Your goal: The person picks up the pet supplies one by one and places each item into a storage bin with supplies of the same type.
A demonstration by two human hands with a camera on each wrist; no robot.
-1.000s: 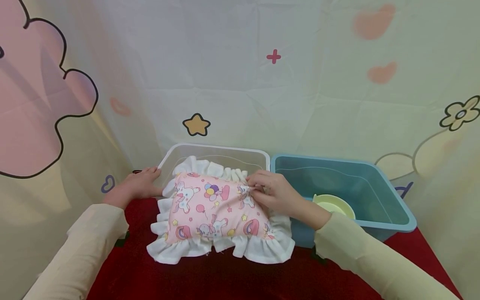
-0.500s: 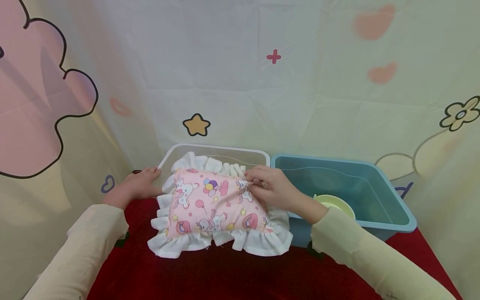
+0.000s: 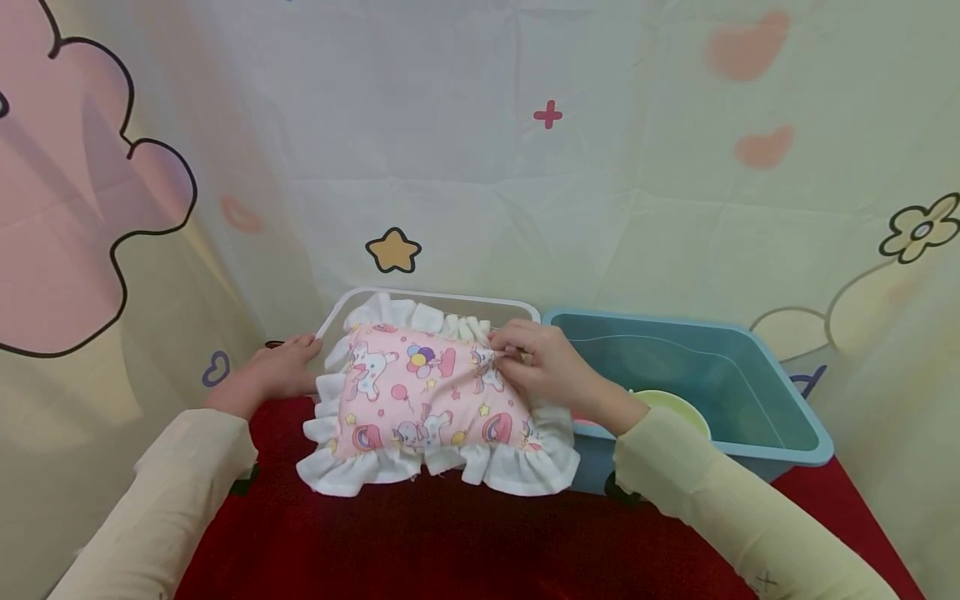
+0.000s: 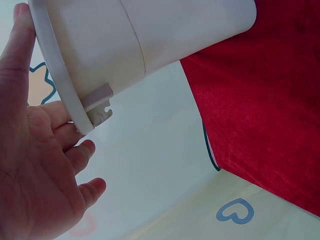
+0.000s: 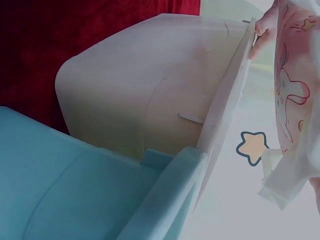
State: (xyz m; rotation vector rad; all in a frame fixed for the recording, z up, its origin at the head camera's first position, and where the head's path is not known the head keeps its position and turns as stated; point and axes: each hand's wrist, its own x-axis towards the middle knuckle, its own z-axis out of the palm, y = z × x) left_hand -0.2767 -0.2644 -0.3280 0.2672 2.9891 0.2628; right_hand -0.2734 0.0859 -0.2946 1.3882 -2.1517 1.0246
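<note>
A pink pillow (image 3: 435, 396) with unicorn print and a white ruffled edge hangs tilted in front of and over the white plastic bin (image 3: 450, 295) in the head view. My right hand (image 3: 547, 367) pinches a fold of the pillow near its upper right corner. At the bin's left side my left hand (image 3: 277, 371) holds the rim. The left wrist view shows that hand (image 4: 40, 150) with fingers curled at the white bin's rim (image 4: 57, 70). In the right wrist view the pillow (image 5: 295, 85) appears above the bin's rim.
A blue bin (image 3: 757, 392) stands right beside the white one. Inside it lies a round yellow-green dish-like thing (image 3: 671, 404), partly hidden by my right forearm, and a small pink thing (image 3: 587, 422). A red cloth (image 3: 450, 542) covers the table; a printed curtain (image 3: 600, 208) hangs behind.
The pillow has risen a little and shifted away from me, over the white bin, with my right hand. My left hand has stayed at the rim.
</note>
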